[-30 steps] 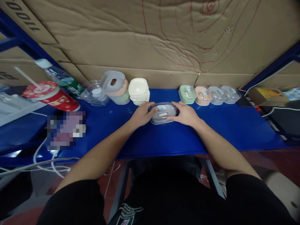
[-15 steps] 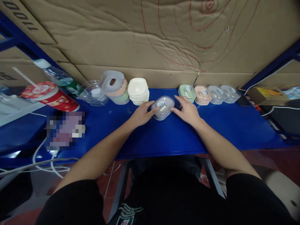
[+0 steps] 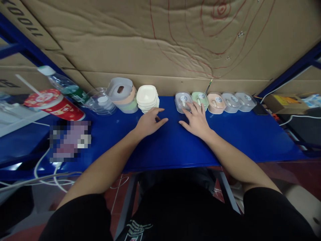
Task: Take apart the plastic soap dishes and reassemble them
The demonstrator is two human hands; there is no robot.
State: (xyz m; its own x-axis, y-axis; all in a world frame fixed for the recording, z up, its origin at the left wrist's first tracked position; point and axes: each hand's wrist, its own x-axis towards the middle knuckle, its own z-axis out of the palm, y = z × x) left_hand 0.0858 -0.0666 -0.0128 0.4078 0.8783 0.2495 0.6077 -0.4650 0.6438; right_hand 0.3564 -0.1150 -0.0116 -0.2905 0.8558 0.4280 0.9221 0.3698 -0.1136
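A grey lidded box (image 3: 182, 102) with a clear cover and a round label stands at the left end of a row. Beside it are a green box (image 3: 203, 99), a peach box (image 3: 216, 103) and two more grey ones. My right hand (image 3: 197, 119) has its fingers spread just in front of the first grey and green boxes; whether the fingertips touch them I cannot tell. My left hand (image 3: 151, 121) is open and holds nothing, in front of a stack of cream square lids (image 3: 147, 95). Left of that stack stand nested grey, peach and green containers (image 3: 122, 93).
Clear round lids (image 3: 99, 102), a red paper cup (image 3: 56, 104) with a straw and a tilted plastic bottle (image 3: 66, 85) occupy the left of the blue table (image 3: 165, 150). Cardboard (image 3: 120, 43) walls the back. A small carton (image 3: 288, 103) sits far right.
The grey box has moved from between my hands back and right to the row's left end. My left hand has come away from it; my right hand has opened wider.
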